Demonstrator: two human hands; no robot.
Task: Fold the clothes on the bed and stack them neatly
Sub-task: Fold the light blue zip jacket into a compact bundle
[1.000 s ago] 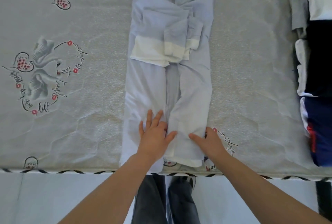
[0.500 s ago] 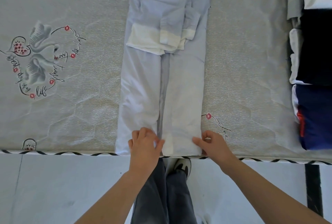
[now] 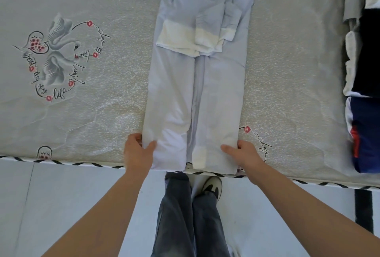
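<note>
A pale blue shirt [image 3: 218, 96] lies lengthwise on the bed [image 3: 82, 116], its sides folded inward into a long strip. Its white-cuffed sleeves are crossed over the upper part. The hem reaches the bed's near edge. My left hand [image 3: 138, 153] pinches the shirt's lower left corner, thumb on top and fingers under the edge. My right hand [image 3: 243, 154] pinches the lower right corner the same way.
A row of folded clothes [image 3: 368, 75] in white, black and navy lies along the bed's right side. The mattress cover has a swan and heart print [image 3: 55, 59] at left. My legs and a shoe [image 3: 212, 187] stand on the pale floor below the bed edge.
My hands slid down from the middle of the shirt to the hem, then spread apart to its two lower corners and took hold of them.
</note>
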